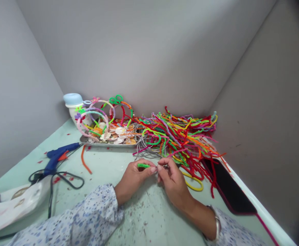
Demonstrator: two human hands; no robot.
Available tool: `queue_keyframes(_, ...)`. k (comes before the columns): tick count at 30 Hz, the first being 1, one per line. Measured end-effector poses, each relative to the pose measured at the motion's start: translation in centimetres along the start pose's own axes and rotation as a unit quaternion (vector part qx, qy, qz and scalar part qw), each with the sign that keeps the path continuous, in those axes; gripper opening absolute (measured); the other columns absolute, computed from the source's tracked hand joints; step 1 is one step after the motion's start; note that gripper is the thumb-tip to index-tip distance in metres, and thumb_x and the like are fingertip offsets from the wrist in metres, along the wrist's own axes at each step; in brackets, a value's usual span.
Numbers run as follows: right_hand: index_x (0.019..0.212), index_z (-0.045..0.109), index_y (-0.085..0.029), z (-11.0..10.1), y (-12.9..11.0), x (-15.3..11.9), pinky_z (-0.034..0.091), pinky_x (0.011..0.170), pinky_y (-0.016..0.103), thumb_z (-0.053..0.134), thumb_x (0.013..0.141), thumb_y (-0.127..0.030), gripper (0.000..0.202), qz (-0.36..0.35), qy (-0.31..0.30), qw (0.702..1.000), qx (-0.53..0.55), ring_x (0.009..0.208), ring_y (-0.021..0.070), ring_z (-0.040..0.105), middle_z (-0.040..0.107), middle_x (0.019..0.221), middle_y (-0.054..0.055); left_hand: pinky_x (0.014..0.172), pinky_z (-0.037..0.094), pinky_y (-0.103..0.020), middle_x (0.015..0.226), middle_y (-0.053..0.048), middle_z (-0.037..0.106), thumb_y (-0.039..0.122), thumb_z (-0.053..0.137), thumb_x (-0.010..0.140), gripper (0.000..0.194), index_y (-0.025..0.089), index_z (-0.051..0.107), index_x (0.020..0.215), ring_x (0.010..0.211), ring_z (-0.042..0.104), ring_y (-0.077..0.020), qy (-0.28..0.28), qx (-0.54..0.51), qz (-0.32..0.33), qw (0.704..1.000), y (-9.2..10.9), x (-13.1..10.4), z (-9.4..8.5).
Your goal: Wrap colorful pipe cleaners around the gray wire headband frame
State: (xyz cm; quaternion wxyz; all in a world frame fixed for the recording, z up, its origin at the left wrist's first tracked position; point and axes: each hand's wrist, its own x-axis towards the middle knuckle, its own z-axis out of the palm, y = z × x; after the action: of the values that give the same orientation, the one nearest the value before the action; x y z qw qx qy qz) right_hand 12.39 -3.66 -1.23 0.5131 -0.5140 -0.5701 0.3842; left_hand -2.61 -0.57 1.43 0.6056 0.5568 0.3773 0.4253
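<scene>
Near the middle of the table, my left hand (134, 177) is closed with thumb and fingers around a short green pipe cleaner (143, 166). Its fuzzy end shows above the thumb. My right hand (174, 184) meets it fingertip to fingertip, pinched at something thin that the fingers mostly hide. Just beyond both hands lies a tangled heap of colourful pipe cleaners (182, 136), with grey headband hoops (149, 152) at its left side. A yellow loop (197, 186) rests beside my right hand.
At the back left, a metal tray (108, 145) holds pale discs and several wrapped headbands (107, 114), near a white bottle (74, 99) with a blue lid. A blue glue gun (58, 153) with its cord lies left. A dark phone (231, 191) with a pink cable lies right.
</scene>
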Motion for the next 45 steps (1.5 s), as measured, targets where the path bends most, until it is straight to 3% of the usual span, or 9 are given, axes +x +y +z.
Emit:
queue_keyframes(6,0.094,0.050,-0.022,0.1,-0.2,0.0,0.043,0.052,0.023,0.046,0.094,-0.036,0.015,-0.017,-0.010,1.000,0.005,0.057,0.0126,0.052,0.053,0.068,-0.003,0.064,0.040,-0.026,0.072,-0.004,0.064,0.034,0.074,0.072,0.021,0.014,0.071,0.072,0.067,0.054,-0.0145,0.010,0.015,0.022,1.000,0.1,0.0,0.1)
queue_keyframes(12,0.095,0.050,-0.023,0.0,-0.3,0.1,0.043,0.050,0.023,0.048,0.093,-0.037,0.014,-0.015,0.001,1.000,-0.007,0.055,0.0130,0.052,0.053,0.069,-0.003,0.046,0.028,-0.022,0.058,0.001,0.057,0.037,0.074,0.072,0.024,0.013,0.069,0.074,0.047,0.039,-0.0080,0.015,0.011,-0.027,0.999,-0.1,-0.1,0.1)
queue_keyframes(20,0.094,0.051,-0.022,-0.1,-0.5,0.1,0.044,0.054,0.024,0.048,0.092,-0.035,0.013,-0.035,0.009,0.999,-0.031,0.061,0.0139,0.054,0.059,0.078,0.001,0.043,0.025,-0.021,0.047,0.005,0.046,0.037,0.072,0.073,0.023,0.014,0.068,0.073,0.043,0.034,-0.0069,0.018,-0.001,-0.020,1.000,-0.5,0.1,0.0)
queue_keyframes(31,0.090,0.052,-0.022,-0.1,-0.2,0.0,0.043,0.056,0.025,0.047,0.093,-0.033,0.012,-0.044,0.006,0.997,-0.060,0.060,0.0138,0.052,0.055,0.073,-0.001,0.041,0.026,-0.020,0.052,0.004,0.050,0.035,0.071,0.075,0.022,0.013,0.068,0.079,0.044,0.037,-0.0062,0.008,0.006,-0.017,1.000,-0.5,0.2,-0.1)
queue_keyframes(36,0.092,0.054,-0.022,0.0,-0.8,-0.3,0.045,0.060,0.027,0.053,0.090,-0.028,0.007,-0.109,0.047,0.988,-0.099,0.069,0.0154,0.055,0.056,0.087,0.003,0.041,0.026,-0.019,0.049,0.005,0.046,0.036,0.071,0.075,0.024,0.013,0.066,0.076,0.042,0.036,-0.0064,0.023,0.000,-0.007,1.000,-0.7,0.2,-0.2)
queue_keyframes(45,0.090,0.061,-0.020,-0.2,-1.1,-0.2,0.047,0.061,0.027,0.052,0.090,-0.020,0.008,-0.201,0.014,0.965,-0.170,0.072,0.0151,0.056,0.057,0.097,0.006,0.041,0.024,-0.019,0.049,0.006,0.045,0.037,0.069,0.078,0.024,0.013,0.064,0.075,0.043,0.034,-0.0061,0.010,-0.005,0.002,1.000,-1.3,0.3,-0.5)
